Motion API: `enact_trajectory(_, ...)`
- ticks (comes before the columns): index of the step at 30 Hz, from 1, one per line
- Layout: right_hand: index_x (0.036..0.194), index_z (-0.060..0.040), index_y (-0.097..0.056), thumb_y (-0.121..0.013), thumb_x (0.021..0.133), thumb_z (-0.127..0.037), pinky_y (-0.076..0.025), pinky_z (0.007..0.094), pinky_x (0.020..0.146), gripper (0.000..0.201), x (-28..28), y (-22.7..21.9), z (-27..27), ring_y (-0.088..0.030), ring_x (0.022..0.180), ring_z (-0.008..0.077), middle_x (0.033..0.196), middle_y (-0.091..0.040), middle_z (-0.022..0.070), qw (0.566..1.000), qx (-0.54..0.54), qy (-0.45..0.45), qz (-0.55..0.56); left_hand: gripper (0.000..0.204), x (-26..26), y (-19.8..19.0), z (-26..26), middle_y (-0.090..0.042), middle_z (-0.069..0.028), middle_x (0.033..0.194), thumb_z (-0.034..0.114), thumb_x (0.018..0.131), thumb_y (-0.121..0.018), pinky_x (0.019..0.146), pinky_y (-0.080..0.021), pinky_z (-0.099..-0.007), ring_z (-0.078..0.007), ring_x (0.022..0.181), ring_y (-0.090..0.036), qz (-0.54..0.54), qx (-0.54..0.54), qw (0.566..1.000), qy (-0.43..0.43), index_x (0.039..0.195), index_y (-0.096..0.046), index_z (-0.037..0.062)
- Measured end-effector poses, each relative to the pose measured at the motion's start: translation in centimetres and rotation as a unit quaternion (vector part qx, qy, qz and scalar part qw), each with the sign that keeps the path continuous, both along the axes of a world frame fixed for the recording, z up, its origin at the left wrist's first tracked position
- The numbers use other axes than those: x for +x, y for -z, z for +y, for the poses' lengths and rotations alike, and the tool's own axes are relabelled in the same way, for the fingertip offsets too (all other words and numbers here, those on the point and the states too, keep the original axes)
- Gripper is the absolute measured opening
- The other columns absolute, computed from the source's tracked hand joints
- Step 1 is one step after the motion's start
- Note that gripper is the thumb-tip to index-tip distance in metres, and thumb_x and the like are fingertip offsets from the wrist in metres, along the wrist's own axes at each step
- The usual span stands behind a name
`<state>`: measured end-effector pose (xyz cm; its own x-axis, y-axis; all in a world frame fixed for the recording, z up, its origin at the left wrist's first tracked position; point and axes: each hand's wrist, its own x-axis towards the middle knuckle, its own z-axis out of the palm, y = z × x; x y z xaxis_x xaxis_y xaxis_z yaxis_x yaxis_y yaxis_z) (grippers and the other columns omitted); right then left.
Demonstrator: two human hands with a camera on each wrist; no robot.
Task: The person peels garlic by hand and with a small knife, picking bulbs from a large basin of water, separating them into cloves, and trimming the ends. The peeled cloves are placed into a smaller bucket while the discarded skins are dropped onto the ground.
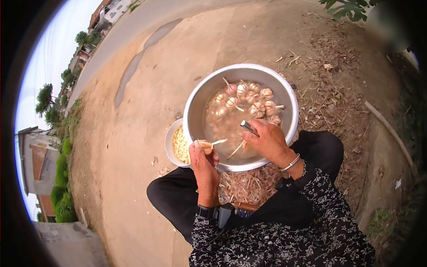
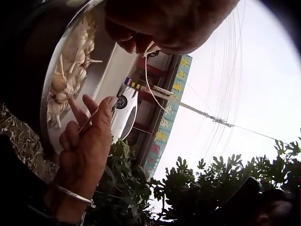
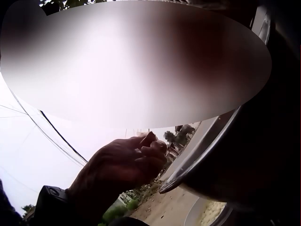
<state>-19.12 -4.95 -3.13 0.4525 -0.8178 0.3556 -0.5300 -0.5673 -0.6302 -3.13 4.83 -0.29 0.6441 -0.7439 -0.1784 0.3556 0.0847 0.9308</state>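
Note:
In the head view, the left hand (image 1: 205,168) pinches a garlic bulb (image 1: 204,146) with a pale stem at the near left rim of a metal basin (image 1: 240,167). Over the basin, the right hand (image 1: 269,141) grips a small knife (image 1: 249,128), its fingers curled round it. Several whole bulbs (image 1: 257,109) lie in cloudy water at the basin's far side. The left wrist view has the left hand (image 2: 169,23) at the top and the right hand (image 2: 87,148) below. The right wrist view shows the left hand (image 3: 124,162) beside the basin's rim.
A white bowl (image 1: 168,144) of peeled cloves stands against the basin's left side. Dry peelings (image 1: 251,184) cover the ground between the person's legs. Dry leaves and a long stick (image 1: 389,129) lie to the right; a paved road and houses are at the far left.

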Motion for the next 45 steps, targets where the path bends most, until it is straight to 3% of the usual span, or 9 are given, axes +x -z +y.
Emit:
enact_trajectory(6,0.100,-0.0015,-0.054,-0.067,0.083,-0.038,-0.047,0.0297,0.061,0.042,2.1,-2.0,3.2,-0.056,0.067,0.0163,0.072,-0.054,0.0070,0.918,0.296,-0.174,-0.196,0.026,-2.4,2.0,0.3,-0.048,-0.0018,0.076,0.032,0.100,-0.039,0.052,-0.035,-0.0199,-0.0069,0.059,-0.041,-0.406,0.026,0.913,0.034,0.100,-0.043,0.0065)
enact_trajectory(10,0.094,0.0002,-0.051,-0.066,0.086,-0.028,-0.045,0.0275,0.059,0.033,3.4,0.4,3.2,-0.047,0.065,0.0090,0.070,-0.048,0.0016,0.778,0.423,-0.199,-0.419,0.024,-3.9,-0.4,0.6,-0.046,-0.0010,0.074,0.028,0.101,-0.036,0.053,-0.037,-0.0213,-0.0069,0.060,-0.042,-0.176,0.062,0.979,0.083,0.099,-0.041,0.0051)
enact_trajectory(12,0.092,0.0008,-0.050,-0.065,0.087,-0.025,-0.046,0.0304,0.058,0.030,2.9,0.2,2.9,-0.054,0.063,0.0156,0.070,-0.053,0.0060,0.799,0.419,-0.199,-0.383,0.022,-4.1,0.2,0.3,-0.045,-0.0005,0.073,0.027,0.101,-0.035,0.053,-0.037,-0.0211,-0.0065,0.059,-0.042,-0.165,0.056,0.981,0.089,0.099,-0.040,0.0060)
enact_trajectory(14,0.089,0.0003,-0.049,-0.063,0.087,-0.024,-0.047,0.0341,0.056,0.029,2.6,-0.5,3.2,-0.060,0.063,0.0272,0.073,-0.057,0.0119,0.948,0.196,-0.148,-0.203,0.025,-4.4,0.9,0.0,-0.046,-0.0010,0.075,0.029,0.101,-0.035,0.049,-0.035,-0.0209,-0.0064,0.055,-0.040,-0.240,0.074,0.966,0.053,0.093,-0.042,0.0065)
enact_trajectory(21,0.087,-0.0008,-0.048,-0.059,0.090,-0.022,-0.043,0.0347,0.048,0.023,2.8,-0.3,3.1,-0.057,0.053,0.0288,0.065,-0.054,0.0102,0.950,0.102,-0.181,-0.235,0.022,-3.8,1.5,0.0,-0.046,-0.0058,0.070,0.023,0.101,-0.032,0.058,-0.043,-0.0367,-0.0210,0.059,-0.048,-0.500,0.095,0.860,0.030,0.100,-0.039,0.0021)
enact_trajectory(23,0.085,-0.0042,-0.049,-0.054,0.092,-0.020,-0.036,0.0277,0.040,0.018,2.8,-0.4,3.1,-0.049,0.044,0.0159,0.059,-0.050,0.0032,0.737,0.536,-0.128,-0.391,0.021,-3.6,2.9,-0.5,-0.047,-0.0043,0.071,0.023,0.101,-0.034,0.052,-0.041,-0.0309,-0.0157,0.055,-0.047,-0.366,0.040,0.929,0.035,0.098,-0.040,0.0037)
enact_trajectory(32,0.083,-0.0075,-0.051,-0.053,0.091,-0.023,-0.027,0.0226,0.033,0.017,2.4,-0.8,1.0,-0.034,0.039,0.0060,0.058,-0.046,-0.0007,0.420,0.707,-0.092,-0.561,0.020,-4.5,1.2,0.6,-0.052,-0.0040,0.081,0.028,0.099,-0.040,0.048,-0.036,-0.0210,-0.0106,0.057,-0.046,-0.056,-0.016,0.997,0.041,0.096,-0.041,0.0083)
enact_trajectory(36,0.088,-0.0042,-0.053,-0.053,0.093,-0.021,-0.025,0.0192,0.031,0.017,0.9,-2.0,1.4,-0.033,0.037,0.0035,0.061,-0.052,0.0031,0.569,0.665,-0.182,-0.449,0.020,-3.9,-0.5,1.2,-0.057,-0.0078,0.092,0.028,0.098,-0.043,0.051,-0.041,-0.0209,-0.0156,0.068,-0.057,0.036,-0.020,0.992,0.122,0.097,-0.044,0.0076)
enact_trajectory(45,0.095,-0.0002,-0.052,-0.059,0.092,-0.027,-0.023,0.0177,0.031,0.028,1.2,-2.2,4.2,-0.035,0.036,0.0029,0.058,-0.053,0.0028,0.550,0.721,-0.328,-0.265,0.030,-1.7,-0.5,7.0,-0.060,-0.0043,0.084,0.009,0.084,-0.067,0.055,-0.045,-0.0192,-0.0096,0.066,-0.057,-0.048,0.032,0.985,0.160,0.108,-0.050,0.0022)
